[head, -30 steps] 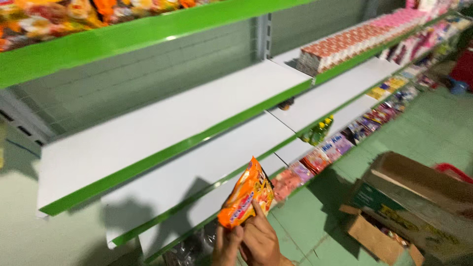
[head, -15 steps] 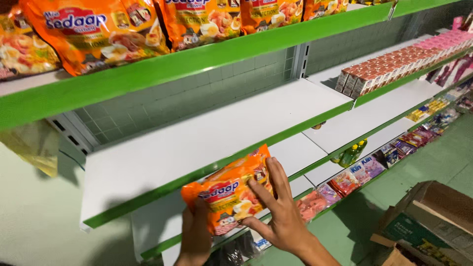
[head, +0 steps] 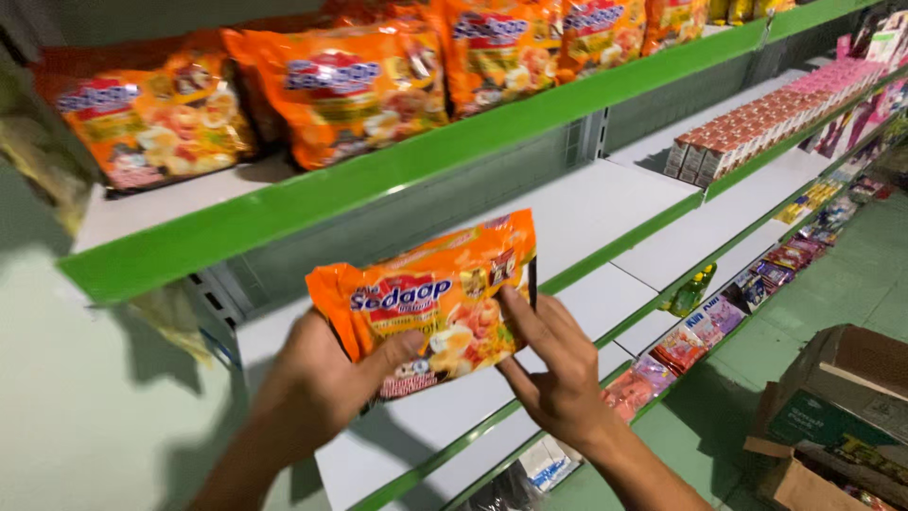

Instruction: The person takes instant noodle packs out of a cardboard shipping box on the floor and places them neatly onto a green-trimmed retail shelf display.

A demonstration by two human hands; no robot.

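An orange noodle packet (head: 430,298) is held up in front of the shelves, lying roughly sideways and tilted up to the right. My left hand (head: 317,388) grips its lower left edge with the thumb across the front. My right hand (head: 558,364) holds its right side, fingers spread over the front and edge. Just above, the top shelf (head: 284,213) with a green front edge carries a row of matching orange packets (head: 350,90). Behind the packet lies a bare white shelf (head: 586,203).
Red and pink small boxes (head: 766,118) line a shelf at the right. Lower shelves hold sachets (head: 700,326) and a green bottle (head: 689,291). An open cardboard box (head: 837,416) stands on the green floor at bottom right. A pale wall is at the left.
Both hands have lifted the packet from the low shelves up to just below the top shelf. The view has tilted upward, showing more of the row of orange packets.
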